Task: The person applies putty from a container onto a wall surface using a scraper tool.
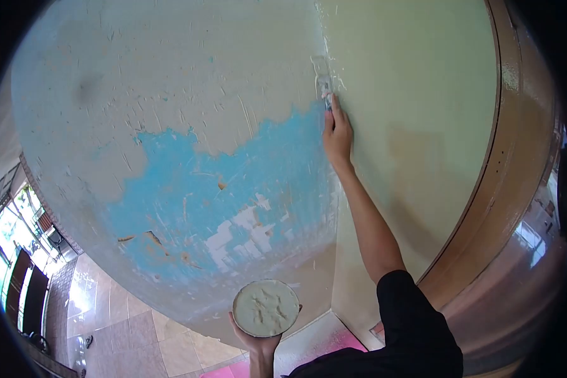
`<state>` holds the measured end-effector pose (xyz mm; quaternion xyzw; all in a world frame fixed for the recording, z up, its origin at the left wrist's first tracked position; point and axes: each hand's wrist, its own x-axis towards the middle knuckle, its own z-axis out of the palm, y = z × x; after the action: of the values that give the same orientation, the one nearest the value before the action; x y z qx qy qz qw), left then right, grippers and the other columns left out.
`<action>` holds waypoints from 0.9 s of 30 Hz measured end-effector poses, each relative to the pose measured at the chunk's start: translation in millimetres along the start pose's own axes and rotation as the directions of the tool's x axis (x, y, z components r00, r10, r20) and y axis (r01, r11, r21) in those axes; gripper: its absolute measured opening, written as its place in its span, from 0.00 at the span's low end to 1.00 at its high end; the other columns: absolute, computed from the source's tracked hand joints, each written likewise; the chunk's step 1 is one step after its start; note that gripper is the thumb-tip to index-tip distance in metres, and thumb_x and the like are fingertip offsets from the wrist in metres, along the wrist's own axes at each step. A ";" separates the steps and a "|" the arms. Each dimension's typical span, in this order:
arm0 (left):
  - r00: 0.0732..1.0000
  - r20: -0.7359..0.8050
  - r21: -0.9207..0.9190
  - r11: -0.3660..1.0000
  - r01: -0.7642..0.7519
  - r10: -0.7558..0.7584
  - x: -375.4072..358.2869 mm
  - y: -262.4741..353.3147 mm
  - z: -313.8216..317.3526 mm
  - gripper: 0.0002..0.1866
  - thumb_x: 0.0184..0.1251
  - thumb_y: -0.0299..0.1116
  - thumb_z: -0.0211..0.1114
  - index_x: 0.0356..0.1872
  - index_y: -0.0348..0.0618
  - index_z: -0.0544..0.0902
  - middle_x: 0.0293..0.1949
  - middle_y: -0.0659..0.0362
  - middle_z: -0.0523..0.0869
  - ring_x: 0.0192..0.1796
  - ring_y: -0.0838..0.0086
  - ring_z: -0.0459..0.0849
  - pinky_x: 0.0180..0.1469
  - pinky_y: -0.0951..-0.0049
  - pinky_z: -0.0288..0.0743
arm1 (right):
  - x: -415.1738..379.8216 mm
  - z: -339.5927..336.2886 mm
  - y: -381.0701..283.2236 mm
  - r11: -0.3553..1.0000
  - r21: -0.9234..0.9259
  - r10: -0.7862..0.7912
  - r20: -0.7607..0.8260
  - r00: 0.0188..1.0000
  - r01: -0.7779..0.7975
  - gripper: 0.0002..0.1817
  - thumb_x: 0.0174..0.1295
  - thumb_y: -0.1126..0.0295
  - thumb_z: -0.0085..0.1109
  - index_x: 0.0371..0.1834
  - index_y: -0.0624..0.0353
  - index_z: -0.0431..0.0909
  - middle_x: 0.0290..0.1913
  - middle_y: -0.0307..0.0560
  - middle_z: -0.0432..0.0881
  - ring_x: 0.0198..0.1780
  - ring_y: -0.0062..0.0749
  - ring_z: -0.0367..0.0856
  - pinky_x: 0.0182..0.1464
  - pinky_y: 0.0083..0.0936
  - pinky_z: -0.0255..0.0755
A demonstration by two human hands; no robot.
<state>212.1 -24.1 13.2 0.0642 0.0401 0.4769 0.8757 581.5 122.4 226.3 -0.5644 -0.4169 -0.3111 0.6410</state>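
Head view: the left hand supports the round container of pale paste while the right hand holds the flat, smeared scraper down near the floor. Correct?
No: the head view shows the right hand holding the scraper high, at the corner with the pale green wall. The left hand does support the container.

The bowl [266, 308] partly hides the left hand [261, 342], the right hand [339, 135] the scraper [324, 84]; the bottom edge crops the shirt [416, 340].
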 end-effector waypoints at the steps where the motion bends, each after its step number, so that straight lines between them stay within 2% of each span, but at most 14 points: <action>1: 1.000 0.002 -0.027 1.000 -0.005 0.005 1.3 -0.3 -0.2 0.39 0.66 0.67 0.47 0.70 0.52 0.66 0.70 0.55 0.66 0.71 0.52 0.63 0.71 0.34 0.52 | -8.0 5.9 8.2 0.999 0.009 -0.030 -0.039 0.999 0.031 0.27 0.71 0.71 0.51 0.73 0.50 0.64 0.41 0.57 0.77 0.43 0.51 0.78 0.48 0.40 0.71; 5: 0.995 0.094 0.059 0.998 0.015 -0.020 1.4 -3.2 10.3 0.39 0.66 0.67 0.47 0.70 0.52 0.66 0.70 0.55 0.65 0.71 0.50 0.61 0.69 0.27 0.50 | -52.0 5.1 29.4 0.997 0.057 -0.057 -0.063 0.996 0.061 0.27 0.71 0.72 0.50 0.74 0.53 0.63 0.37 0.55 0.75 0.41 0.47 0.76 0.47 0.37 0.71; 7: 0.999 -0.004 -0.132 0.990 0.040 -0.041 1.9 -2.6 9.8 0.39 0.66 0.66 0.47 0.71 0.52 0.65 0.70 0.55 0.64 0.72 0.49 0.60 0.67 0.22 0.48 | -70.8 -4.2 32.8 0.998 0.053 -0.022 -0.025 0.999 0.023 0.27 0.71 0.72 0.50 0.74 0.54 0.63 0.36 0.53 0.74 0.40 0.46 0.75 0.46 0.36 0.70; 8: 0.999 -0.004 -0.129 0.991 0.045 -0.046 3.3 -2.7 8.8 0.39 0.66 0.66 0.47 0.71 0.52 0.65 0.70 0.55 0.64 0.72 0.49 0.60 0.67 0.22 0.48 | -71.8 -8.5 29.8 0.998 0.055 0.002 0.009 1.000 -0.003 0.27 0.72 0.72 0.50 0.74 0.54 0.62 0.36 0.52 0.73 0.39 0.44 0.74 0.46 0.36 0.70; 10: 0.996 0.089 0.100 0.995 0.012 -0.021 5.3 -4.8 5.8 0.39 0.66 0.67 0.47 0.71 0.53 0.64 0.71 0.55 0.64 0.72 0.49 0.60 0.66 0.20 0.48 | -61.5 -12.7 24.9 0.999 0.040 -0.034 -0.014 0.999 0.035 0.27 0.72 0.72 0.49 0.74 0.53 0.62 0.35 0.51 0.72 0.38 0.43 0.73 0.46 0.36 0.70; 11: 0.996 0.088 0.100 0.995 0.013 -0.022 6.1 -5.2 3.7 0.39 0.66 0.67 0.47 0.71 0.53 0.64 0.71 0.55 0.64 0.72 0.49 0.60 0.66 0.20 0.48 | -53.4 -14.7 18.6 0.997 0.027 -0.070 -0.035 0.997 0.071 0.27 0.72 0.72 0.49 0.74 0.53 0.62 0.34 0.50 0.71 0.38 0.42 0.72 0.46 0.36 0.70; 14: 0.999 0.027 0.053 0.998 0.017 -0.019 7.7 -4.8 1.9 0.39 0.65 0.67 0.48 0.71 0.53 0.64 0.71 0.55 0.64 0.72 0.49 0.60 0.66 0.19 0.47 | -9.9 -14.6 0.1 0.988 -0.006 -0.151 -0.090 0.984 0.151 0.27 0.72 0.71 0.50 0.74 0.52 0.62 0.33 0.51 0.71 0.37 0.43 0.72 0.45 0.37 0.70; 16: 0.994 0.068 -0.154 0.984 0.089 -0.079 6.4 -3.9 4.0 0.42 0.63 0.71 0.44 0.73 0.57 0.62 0.72 0.54 0.63 0.75 0.49 0.58 0.68 0.23 0.49 | 5.0 -13.4 -6.1 0.991 -0.058 -0.125 -0.076 0.989 0.121 0.27 0.72 0.71 0.50 0.74 0.51 0.62 0.33 0.52 0.71 0.36 0.44 0.73 0.45 0.37 0.69; 18: 0.996 0.073 -0.061 0.997 0.051 -0.046 4.5 -5.1 6.0 0.41 0.64 0.69 0.46 0.72 0.55 0.63 0.71 0.54 0.63 0.73 0.49 0.59 0.68 0.23 0.48 | 5.4 -9.7 -3.0 0.992 -0.107 -0.075 0.000 0.997 0.074 0.27 0.71 0.72 0.50 0.74 0.51 0.62 0.33 0.53 0.71 0.34 0.45 0.73 0.44 0.38 0.69; 20: 0.996 0.085 0.029 0.999 0.012 -0.015 5.9 -5.3 6.7 0.39 0.66 0.67 0.47 0.71 0.52 0.64 0.70 0.55 0.64 0.72 0.50 0.60 0.68 0.22 0.47 | -19.6 -6.8 8.0 0.994 -0.068 -0.092 -0.022 0.996 0.090 0.27 0.71 0.72 0.50 0.74 0.51 0.63 0.34 0.54 0.74 0.36 0.45 0.75 0.44 0.37 0.70; 22: 0.999 -0.026 -0.165 0.986 0.028 -0.033 3.2 -2.0 4.4 0.39 0.66 0.67 0.47 0.71 0.52 0.64 0.70 0.54 0.65 0.72 0.50 0.61 0.68 0.24 0.48 | -55.3 -6.8 21.3 0.995 -0.029 -0.100 -0.034 0.994 0.099 0.26 0.71 0.73 0.50 0.73 0.51 0.65 0.36 0.55 0.76 0.37 0.45 0.76 0.45 0.36 0.71; 23: 0.999 -0.030 -0.165 0.986 0.027 -0.032 4.1 -0.5 -3.3 0.39 0.66 0.67 0.47 0.71 0.52 0.64 0.70 0.54 0.65 0.72 0.50 0.61 0.68 0.24 0.48 | -71.4 -8.3 26.4 0.997 -0.005 -0.079 -0.001 0.997 0.079 0.27 0.72 0.73 0.50 0.74 0.52 0.63 0.35 0.53 0.73 0.36 0.44 0.74 0.44 0.36 0.70; 25: 0.995 -0.091 0.020 0.999 -0.036 0.038 9.5 1.2 -22.5 0.39 0.66 0.67 0.46 0.71 0.52 0.64 0.70 0.55 0.65 0.72 0.50 0.61 0.68 0.23 0.48 | -90.3 -13.4 33.5 0.999 0.016 -0.044 0.048 0.998 0.043 0.28 0.72 0.73 0.49 0.75 0.53 0.60 0.34 0.52 0.70 0.36 0.42 0.71 0.43 0.36 0.69; 27: 0.999 -0.046 0.024 1.000 -0.013 0.014 6.5 -2.0 -6.9 0.39 0.66 0.67 0.46 0.71 0.52 0.65 0.70 0.55 0.65 0.72 0.50 0.61 0.68 0.22 0.48 | -82.9 -16.0 28.4 0.998 -0.004 -0.066 0.031 0.997 0.066 0.28 0.72 0.73 0.49 0.75 0.52 0.60 0.35 0.52 0.70 0.36 0.42 0.71 0.43 0.35 0.68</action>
<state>216.4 -19.1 5.9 0.0636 0.0656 0.4835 0.8706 571.1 105.5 139.5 -0.5566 -0.4446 -0.3243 0.6224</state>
